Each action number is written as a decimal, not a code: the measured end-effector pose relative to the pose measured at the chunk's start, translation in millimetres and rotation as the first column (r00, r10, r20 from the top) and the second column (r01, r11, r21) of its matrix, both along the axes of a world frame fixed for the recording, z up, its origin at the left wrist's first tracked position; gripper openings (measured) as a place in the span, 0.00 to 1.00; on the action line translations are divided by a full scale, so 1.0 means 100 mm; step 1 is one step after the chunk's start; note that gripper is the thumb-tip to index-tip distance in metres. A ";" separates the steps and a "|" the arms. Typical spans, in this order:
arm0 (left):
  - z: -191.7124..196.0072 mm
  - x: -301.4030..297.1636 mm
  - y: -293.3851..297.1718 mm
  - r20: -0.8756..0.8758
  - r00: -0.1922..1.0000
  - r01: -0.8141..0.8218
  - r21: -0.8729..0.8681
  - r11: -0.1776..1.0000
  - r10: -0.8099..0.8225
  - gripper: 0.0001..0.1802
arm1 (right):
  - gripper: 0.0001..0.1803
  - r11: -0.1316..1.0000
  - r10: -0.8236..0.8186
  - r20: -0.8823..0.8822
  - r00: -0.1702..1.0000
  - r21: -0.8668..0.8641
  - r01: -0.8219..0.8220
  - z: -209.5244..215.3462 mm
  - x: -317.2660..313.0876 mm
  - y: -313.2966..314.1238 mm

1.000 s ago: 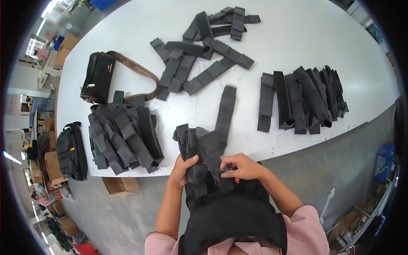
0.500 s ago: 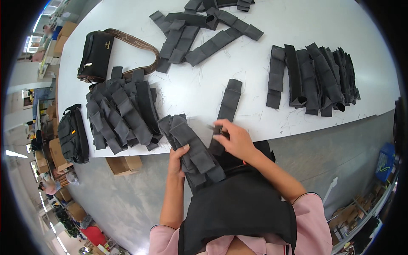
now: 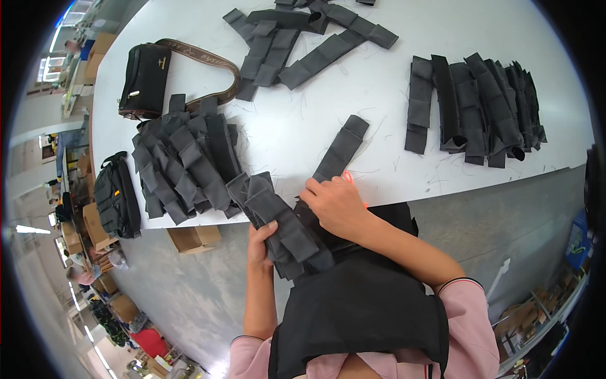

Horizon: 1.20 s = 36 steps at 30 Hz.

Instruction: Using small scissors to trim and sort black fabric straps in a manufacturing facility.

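Note:
My left hand (image 3: pixel 260 243) is closed around a bundle of dark grey fabric strips (image 3: pixel 287 227), thumb on top, in front of my black apron (image 3: pixel 360 309). To its right, my right hand (image 3: pixel 334 203) pinches a single dark grey fabric strip (image 3: pixel 344 146), whose far end lies on the white table. The strip's near part passes under the hand toward my lap. An orange loop (image 3: pixel 349 180) sticks out past the right hand's knuckles; the rest of that thing is hidden by the hand. My right fingertips are mostly out of sight.
A heap of grey strips (image 3: pixel 186 158) lies at the table's left, by a black shoulder bag (image 3: pixel 145 79). More strips (image 3: pixel 322 60) are scattered at the back, and a row (image 3: pixel 467 114) stands at right. A black backpack (image 3: pixel 117 196) is at the left edge; a cardboard box (image 3: pixel 194 239) sits below.
My right hand has turned and moved slightly left along the single strip, and the strip has tilted to the right. The orange loop now shows beyond the knuckles. My left hand keeps its bundle.

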<state>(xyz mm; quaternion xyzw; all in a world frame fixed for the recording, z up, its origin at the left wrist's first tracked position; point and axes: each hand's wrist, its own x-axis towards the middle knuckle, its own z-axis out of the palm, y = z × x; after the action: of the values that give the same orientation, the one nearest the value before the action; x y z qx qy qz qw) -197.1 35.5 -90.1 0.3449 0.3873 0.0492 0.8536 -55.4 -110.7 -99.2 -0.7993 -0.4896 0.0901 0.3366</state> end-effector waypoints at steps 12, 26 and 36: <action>0.15 -0.12 0.03 -0.037 0.997 -0.069 0.084 0.994 0.073 0.28 | 0.12 1.000 0.010 -0.101 0.995 0.006 -0.009 0.10 -0.13 -0.13; 0.21 -0.16 0.02 0.017 1.000 -0.022 0.086 0.996 0.021 0.32 | 0.10 0.989 -0.110 -0.155 0.982 0.082 0.124 0.05 -0.16 -0.21; 0.22 -0.10 0.00 0.079 0.996 0.027 0.087 0.996 -0.034 0.33 | 0.10 1.000 0.017 -0.025 1.000 0.006 -0.016 -0.01 -0.18 -0.02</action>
<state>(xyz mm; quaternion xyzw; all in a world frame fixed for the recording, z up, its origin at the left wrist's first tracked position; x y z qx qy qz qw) -207.1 35.2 -67.9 0.3849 0.3446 0.0665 0.8536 -73.1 -112.2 -100.1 -0.7931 -0.4923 0.1013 0.3442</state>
